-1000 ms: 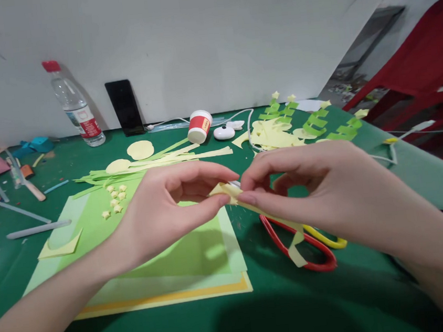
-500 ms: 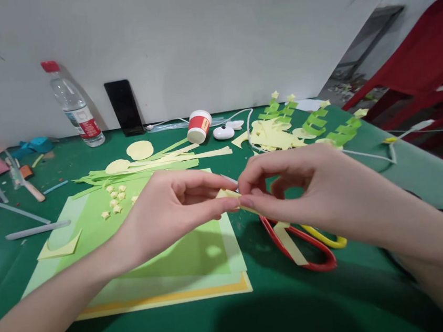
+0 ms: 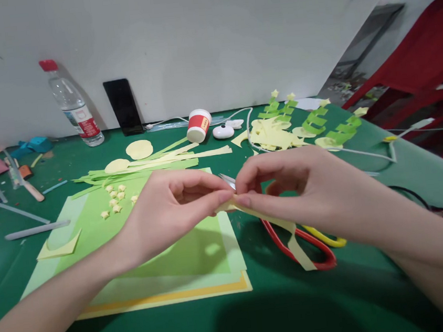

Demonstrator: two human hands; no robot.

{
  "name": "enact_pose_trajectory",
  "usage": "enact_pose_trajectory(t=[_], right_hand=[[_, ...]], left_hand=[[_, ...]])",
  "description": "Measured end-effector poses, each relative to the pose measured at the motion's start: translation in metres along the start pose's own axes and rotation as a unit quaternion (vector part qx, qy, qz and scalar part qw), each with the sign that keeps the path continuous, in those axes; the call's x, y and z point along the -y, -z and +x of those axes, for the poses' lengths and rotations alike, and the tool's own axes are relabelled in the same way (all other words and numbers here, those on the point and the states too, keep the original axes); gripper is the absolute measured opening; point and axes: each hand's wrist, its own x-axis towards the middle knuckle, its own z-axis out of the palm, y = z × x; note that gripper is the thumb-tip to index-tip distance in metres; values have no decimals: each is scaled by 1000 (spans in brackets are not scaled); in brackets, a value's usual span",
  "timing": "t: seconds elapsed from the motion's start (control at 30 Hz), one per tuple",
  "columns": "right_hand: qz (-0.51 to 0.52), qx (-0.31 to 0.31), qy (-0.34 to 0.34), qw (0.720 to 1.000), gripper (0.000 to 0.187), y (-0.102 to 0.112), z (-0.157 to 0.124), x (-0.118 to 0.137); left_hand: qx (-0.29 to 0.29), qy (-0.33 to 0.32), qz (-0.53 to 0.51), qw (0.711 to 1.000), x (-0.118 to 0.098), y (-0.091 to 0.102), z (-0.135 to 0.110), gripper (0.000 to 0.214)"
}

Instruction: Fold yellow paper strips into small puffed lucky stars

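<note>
My left hand (image 3: 181, 199) pinches one end of a pale yellow paper strip (image 3: 268, 218) between thumb and fingers. Right beside it, my right hand (image 3: 282, 183) grips the same strip with thumb and forefinger, and the fingertips of both hands nearly meet. The strip's loose end trails down to the right with a bend in it. Below the right hand lie scissors (image 3: 328, 259) with red and yellow handles, partly hidden by hand and strip. Several small folded paper stars (image 3: 116, 209) rest on the green paper sheets (image 3: 183, 254) beyond my left forearm.
Green and yellow paper strips (image 3: 158, 164) lie behind the sheets. At the back stand a water bottle (image 3: 77, 115), a phone (image 3: 123, 107) and a tipped paper cup (image 3: 199, 125). Paper scraps (image 3: 273, 134), green spirals (image 3: 315, 120) and a white cable (image 3: 371, 156) occupy the right side.
The strip has turned in my fingers, and more of its length now shows below my right hand, its loose end shifted slightly right. Both hands have moved a little left.
</note>
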Motion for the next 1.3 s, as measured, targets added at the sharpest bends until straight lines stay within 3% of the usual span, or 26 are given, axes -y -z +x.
enact_pose_trajectory(t=[0.2, 0.37, 0.6, 1.3], right_hand=[[13, -9, 1, 1000, 14, 4, 2, -3], [7, -8, 2, 1000, 14, 6, 0, -1], [-13, 2, 4, 1000, 12, 8, -1, 3], [-39, 6, 5, 999, 13, 8, -3, 5]], left_hand=[[-9, 8, 17, 1000, 1, 0, 0, 9], [21, 34, -64, 997, 2, 4, 1, 10], [35, 54, -83, 994, 2, 6, 3, 7], [29, 54, -107, 992, 3, 10, 4, 5]])
